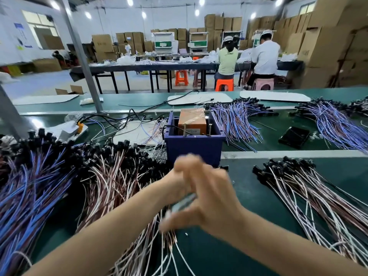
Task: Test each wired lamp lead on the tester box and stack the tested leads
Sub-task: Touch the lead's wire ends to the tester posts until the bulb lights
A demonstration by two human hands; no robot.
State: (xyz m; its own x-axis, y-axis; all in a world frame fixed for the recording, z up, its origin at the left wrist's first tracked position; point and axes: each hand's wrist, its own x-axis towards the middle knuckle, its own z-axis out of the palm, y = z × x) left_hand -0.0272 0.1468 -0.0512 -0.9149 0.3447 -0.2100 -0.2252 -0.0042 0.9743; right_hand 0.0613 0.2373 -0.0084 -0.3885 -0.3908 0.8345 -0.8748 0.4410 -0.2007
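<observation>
Before tester box (194,145), left hand (182,173), right hand (216,198) meet at blurred lead (184,203), slanting near-left to far-right; fingers' (207,173) grip indiscernible.

I get a bright feed under white-flaring ceiling lamps (129,1). The left hand (184,173) and right hand (216,198) smear with motion blur; edges bow outward.

**Factory assembly hall with a wiring line**

Cardboard cartons (326,48) are standing stacked high from 12 to 2 o'clock. Two seated people (228,56) are working at a long far desk (151,67) at 1 o'clock, sitting on plastic stools (224,84). Heaps of wired leads (35,186) are lying across the green desk (278,216) from 9 to 3 o'clock, and round ceiling lamps (130,1) are shining overhead at 12 o'clock.
</observation>
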